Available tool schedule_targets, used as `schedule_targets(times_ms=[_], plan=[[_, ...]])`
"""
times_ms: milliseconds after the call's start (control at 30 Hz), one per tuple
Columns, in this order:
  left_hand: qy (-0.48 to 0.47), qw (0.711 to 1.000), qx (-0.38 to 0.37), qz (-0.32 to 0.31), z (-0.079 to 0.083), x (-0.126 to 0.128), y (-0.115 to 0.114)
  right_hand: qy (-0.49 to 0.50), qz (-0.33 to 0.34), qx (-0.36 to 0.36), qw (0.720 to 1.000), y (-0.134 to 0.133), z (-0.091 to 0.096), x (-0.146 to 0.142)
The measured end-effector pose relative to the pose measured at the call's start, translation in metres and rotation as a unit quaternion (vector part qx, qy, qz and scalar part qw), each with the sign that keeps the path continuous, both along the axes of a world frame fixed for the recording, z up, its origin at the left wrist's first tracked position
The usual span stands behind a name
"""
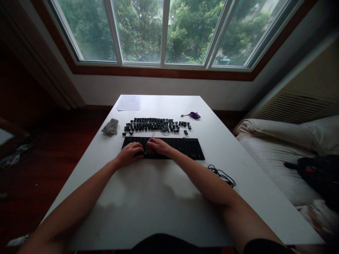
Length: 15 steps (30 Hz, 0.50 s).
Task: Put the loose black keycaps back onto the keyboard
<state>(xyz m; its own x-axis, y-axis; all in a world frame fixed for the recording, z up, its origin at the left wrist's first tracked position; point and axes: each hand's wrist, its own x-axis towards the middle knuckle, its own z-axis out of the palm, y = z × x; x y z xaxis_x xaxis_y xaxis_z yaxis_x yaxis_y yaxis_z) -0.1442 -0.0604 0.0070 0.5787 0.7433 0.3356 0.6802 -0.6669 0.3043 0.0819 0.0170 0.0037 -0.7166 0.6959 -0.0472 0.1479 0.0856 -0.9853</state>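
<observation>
Mid-frame, my right fingers [152, 144] pinch a thin wire tool [153, 134]; my left fingers [136, 145] rest open on the black keyboard [182, 144]. Keycaps [148, 125] lie higher in frame.

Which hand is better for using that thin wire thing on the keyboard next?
Probably the right hand: the thin wire thing sticks up from its grip, over the keyboard. The left hand is at the keyboard's left part, with no tool showing.

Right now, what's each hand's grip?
Left hand: fingers curled at the keyboard; grip cannot be told.
Right hand: closed on a thin wire-like tool.
</observation>
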Motion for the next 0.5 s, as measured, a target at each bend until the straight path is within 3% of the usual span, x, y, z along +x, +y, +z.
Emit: schedule_targets(times_ms=[133, 500], plan=[[-0.006, 1.0, -0.001, 0.0, 0.0, 0.001, 0.0, -0.005, -0.006, -0.058, 0.998, 0.0, 0.007, 0.0], [0.0, 1.0, -0.009, -0.005, -0.001, 0.004, -0.001, -0.07, 0.056, -0.026, 0.996, 0.0, 0.016, -0.002]])
